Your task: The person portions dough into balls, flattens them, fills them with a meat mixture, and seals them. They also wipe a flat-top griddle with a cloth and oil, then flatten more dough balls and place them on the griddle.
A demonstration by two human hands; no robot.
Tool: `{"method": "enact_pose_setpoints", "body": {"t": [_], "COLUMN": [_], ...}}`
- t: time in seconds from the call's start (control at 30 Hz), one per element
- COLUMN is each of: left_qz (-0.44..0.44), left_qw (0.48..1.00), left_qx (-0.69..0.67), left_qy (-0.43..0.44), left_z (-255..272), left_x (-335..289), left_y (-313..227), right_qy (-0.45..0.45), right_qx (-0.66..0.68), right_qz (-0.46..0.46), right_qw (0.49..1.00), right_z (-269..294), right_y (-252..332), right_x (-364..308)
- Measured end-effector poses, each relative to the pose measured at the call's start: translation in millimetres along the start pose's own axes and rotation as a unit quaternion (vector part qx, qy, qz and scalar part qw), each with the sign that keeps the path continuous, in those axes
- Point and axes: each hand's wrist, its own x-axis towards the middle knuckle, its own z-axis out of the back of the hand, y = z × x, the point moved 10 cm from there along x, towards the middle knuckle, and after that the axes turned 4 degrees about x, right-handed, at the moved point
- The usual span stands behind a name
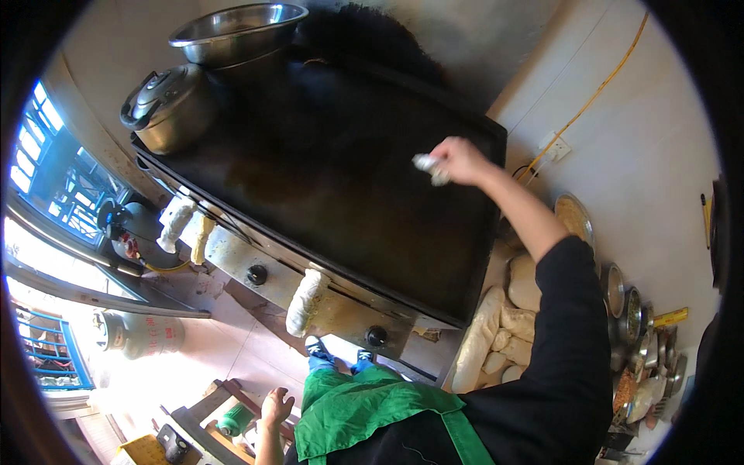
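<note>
1 white wad (426, 163), pinched in right hand (463, 161), griddle (325, 170) beneath

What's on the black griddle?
A lidded pot at the left of the griddle, a metal bowl beyond it. The right hand holds a white wad over the surface. Whatever pot and bowl cover can't be seen.

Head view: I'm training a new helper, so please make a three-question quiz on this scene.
1. Which hand holds the white wad?
2. True or false: the apron is red.
3. Fill the blank: at the left end of the black griddle, a lidded pot stands beside a wide metal ____.

Key:
1. The right hand.
2. False; the apron is green.
3. Basin.
</note>
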Motion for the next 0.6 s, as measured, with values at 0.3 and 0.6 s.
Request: {"method": "enact_pose_setpoints", "body": {"t": [0.3, 0.6], "left_qz": [-0.065, 0.026], "left_qw": [0.996, 0.999], "left_qx": [-0.05, -0.026], "left_qy": [-0.028, 0.017], "left_z": [1.2, -25.4], "left_x": [57.1, 11.0], "left_y": [-64.2, -40.7], "right_qy": [0.06, -0.128], "right_qx": [0.014, -0.169], "right_qz": [0.241, 0.183], "right_qw": [0.969, 0.96], "right_z": [-31.4, 18.3], "right_y": [122.3, 2.1], "right_x": [-138.6, 21.8]}}
